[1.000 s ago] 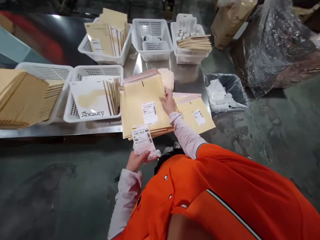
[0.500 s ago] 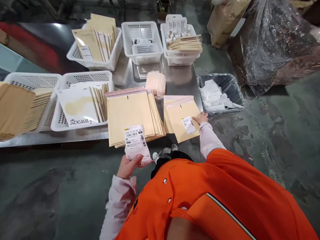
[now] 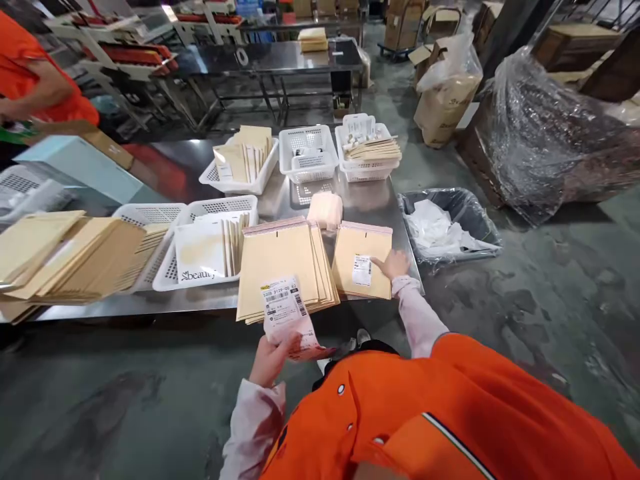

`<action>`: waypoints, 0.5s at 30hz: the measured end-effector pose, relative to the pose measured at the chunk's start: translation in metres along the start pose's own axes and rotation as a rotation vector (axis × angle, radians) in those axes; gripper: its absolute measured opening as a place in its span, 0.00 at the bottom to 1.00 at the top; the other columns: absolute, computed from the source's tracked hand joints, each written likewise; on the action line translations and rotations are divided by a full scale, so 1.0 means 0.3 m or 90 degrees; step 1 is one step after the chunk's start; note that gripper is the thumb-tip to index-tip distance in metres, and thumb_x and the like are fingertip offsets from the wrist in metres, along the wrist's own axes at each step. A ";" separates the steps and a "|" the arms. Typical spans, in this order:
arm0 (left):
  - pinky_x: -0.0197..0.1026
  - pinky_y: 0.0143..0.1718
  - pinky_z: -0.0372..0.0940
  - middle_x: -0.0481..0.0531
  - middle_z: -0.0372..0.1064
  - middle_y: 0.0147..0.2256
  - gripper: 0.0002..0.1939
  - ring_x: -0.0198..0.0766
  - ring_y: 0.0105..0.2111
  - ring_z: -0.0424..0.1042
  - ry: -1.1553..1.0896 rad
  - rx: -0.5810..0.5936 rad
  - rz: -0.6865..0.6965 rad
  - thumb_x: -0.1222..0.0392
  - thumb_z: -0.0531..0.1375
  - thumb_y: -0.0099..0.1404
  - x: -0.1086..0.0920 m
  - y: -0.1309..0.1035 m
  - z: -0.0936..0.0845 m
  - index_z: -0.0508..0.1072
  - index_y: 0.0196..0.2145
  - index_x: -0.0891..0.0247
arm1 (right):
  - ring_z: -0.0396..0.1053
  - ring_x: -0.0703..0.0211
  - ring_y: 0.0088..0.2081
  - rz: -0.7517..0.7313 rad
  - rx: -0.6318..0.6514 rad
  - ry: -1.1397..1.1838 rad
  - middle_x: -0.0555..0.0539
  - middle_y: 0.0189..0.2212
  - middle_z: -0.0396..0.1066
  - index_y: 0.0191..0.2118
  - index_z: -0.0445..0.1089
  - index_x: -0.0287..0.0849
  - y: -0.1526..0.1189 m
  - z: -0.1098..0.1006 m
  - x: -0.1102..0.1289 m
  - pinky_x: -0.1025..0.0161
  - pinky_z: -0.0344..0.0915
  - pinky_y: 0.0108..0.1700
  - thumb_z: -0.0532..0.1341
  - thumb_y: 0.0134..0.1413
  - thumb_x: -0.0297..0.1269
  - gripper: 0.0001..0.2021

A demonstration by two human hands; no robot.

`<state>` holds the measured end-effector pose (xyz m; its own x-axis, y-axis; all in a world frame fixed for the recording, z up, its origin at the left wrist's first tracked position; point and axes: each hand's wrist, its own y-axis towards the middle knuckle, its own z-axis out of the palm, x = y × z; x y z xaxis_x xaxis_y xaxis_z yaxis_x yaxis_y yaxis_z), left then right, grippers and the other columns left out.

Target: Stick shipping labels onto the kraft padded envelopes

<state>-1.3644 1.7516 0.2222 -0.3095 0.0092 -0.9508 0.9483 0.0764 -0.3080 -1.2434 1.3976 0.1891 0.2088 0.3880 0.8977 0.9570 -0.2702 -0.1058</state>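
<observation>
My left hand (image 3: 276,357) is closed around the lower end of a strip of printed shipping labels (image 3: 281,307). The strip hangs over the near edge of a stack of tan padded envelopes (image 3: 277,250) with pink-edged flaps. To the right, my right hand (image 3: 394,264) rests on the side of a smaller padded envelope (image 3: 350,253), with a finger stretched out to its white label (image 3: 361,270). That hand holds nothing; its fingers are partly spread. Behind the envelopes sits a bundle of pale pink packets (image 3: 325,210).
White baskets (image 3: 205,283) holding envelopes stand along the metal table (image 3: 367,200). More envelopes (image 3: 75,257) lie at left. A lined bin (image 3: 483,250) with white paper is beyond the right edge. A plastic-wrapped load (image 3: 545,133) stands on the floor. Another person (image 3: 40,73) works at far left.
The view has tilted up, showing more of the room. The labelled envelope has straightened and now lies squarely over the one beneath it. My left hand still holds the label strip.
</observation>
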 end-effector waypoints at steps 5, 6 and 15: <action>0.70 0.68 0.62 0.63 0.83 0.47 0.20 0.69 0.56 0.77 0.078 0.092 0.054 0.41 0.73 0.55 -0.015 0.006 0.035 0.87 0.38 0.57 | 0.75 0.54 0.37 -0.083 0.390 0.177 0.48 0.34 0.76 0.39 0.73 0.45 -0.175 0.282 0.174 0.53 0.77 0.45 0.74 0.48 0.59 0.24; 0.68 0.70 0.61 0.63 0.82 0.48 0.21 0.68 0.57 0.77 0.079 0.115 0.060 0.43 0.73 0.54 -0.018 0.014 0.035 0.87 0.40 0.59 | 0.74 0.56 0.38 -0.095 0.422 0.232 0.49 0.35 0.75 0.39 0.71 0.45 -0.221 0.333 0.197 0.55 0.77 0.45 0.74 0.48 0.60 0.25; 0.44 0.49 0.73 0.60 0.80 0.47 0.40 0.47 0.47 0.80 -0.146 -0.148 0.114 0.49 0.82 0.37 0.026 0.142 -0.079 0.79 0.48 0.65 | 0.70 0.57 0.35 -0.072 0.483 0.171 0.50 0.32 0.71 0.37 0.69 0.45 -0.349 0.495 0.253 0.60 0.70 0.38 0.66 0.58 0.64 0.24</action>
<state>-1.3281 1.7785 0.2024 -0.0923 -0.1783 -0.9796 0.9367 0.3181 -0.1462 -1.2980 1.5863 0.2047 0.1398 0.1264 0.9821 0.8658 0.4656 -0.1832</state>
